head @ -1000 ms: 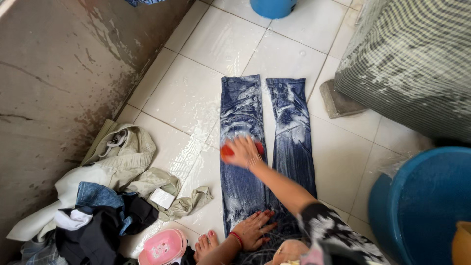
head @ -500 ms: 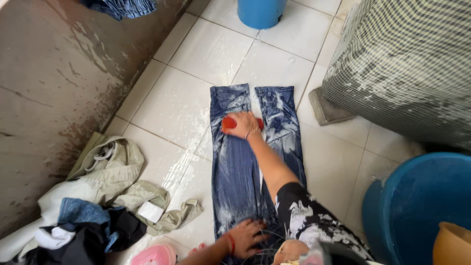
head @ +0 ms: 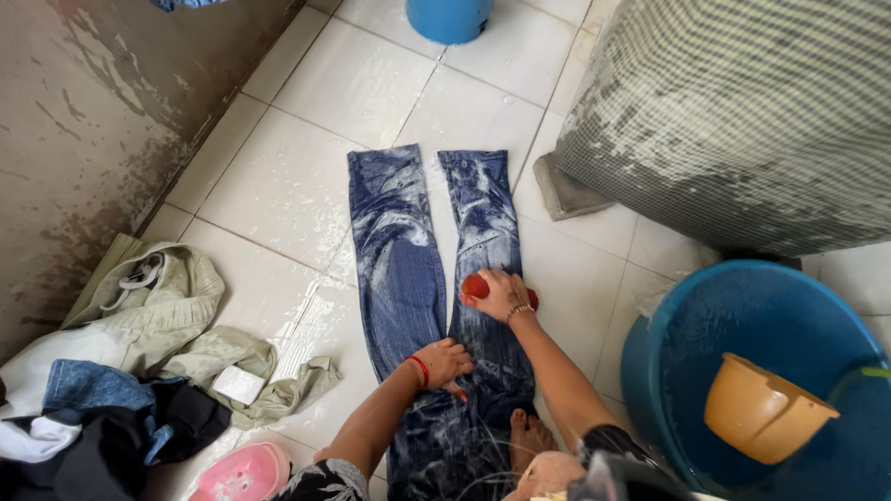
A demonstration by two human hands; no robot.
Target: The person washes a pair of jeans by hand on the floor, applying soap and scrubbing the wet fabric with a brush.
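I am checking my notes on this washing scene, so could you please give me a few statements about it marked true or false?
1. The right hand grips a red brush on the jeans. True.
2. The jeans hang from a line. False: they lie flat on the tiled floor.
3. The left hand presses on the jeans. True.
4. The orange scoop lies on the clothes pile. False: it sits in the big blue tub.
5. The left wrist bears a red band. True.
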